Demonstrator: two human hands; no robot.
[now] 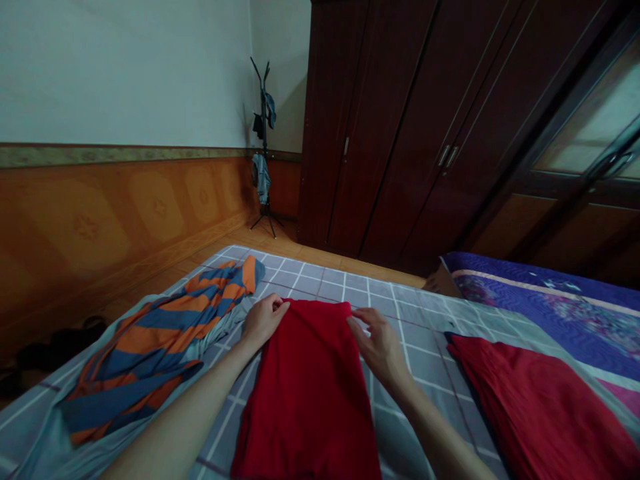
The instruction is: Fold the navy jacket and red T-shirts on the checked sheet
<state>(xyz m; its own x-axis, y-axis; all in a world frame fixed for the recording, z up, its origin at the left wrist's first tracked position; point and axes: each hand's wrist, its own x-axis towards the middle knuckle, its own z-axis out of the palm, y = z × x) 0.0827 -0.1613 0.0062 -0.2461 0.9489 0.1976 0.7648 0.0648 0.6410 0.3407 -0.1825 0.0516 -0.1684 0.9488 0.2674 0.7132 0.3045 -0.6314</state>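
A red folded garment (pixel 315 380) lies lengthwise in front of me on the grey checked bedsheet (pixel 385 297). It forms a long, narrow rectangle, and its near end runs out of view. My left hand (pixel 266 319) pinches its far left corner between thumb and fingers. At the far right corner, my right hand (pixel 377 343) has its thumb and fingertips closed on the edge. To the left lies a rumpled orange and blue striped garment (pixel 170 333). Another folded red garment (pixel 545 400), with a dark edge, rests on the right.
Beyond the bed stand a dark wooden wardrobe (pixel 390 127) and a black coat rack (pixel 263 133) with clothes on it. A purple patterned quilt or mattress (pixel 555 300) adjoins the bed at right. Dark items (pixel 60 343) sit on the floor at left.
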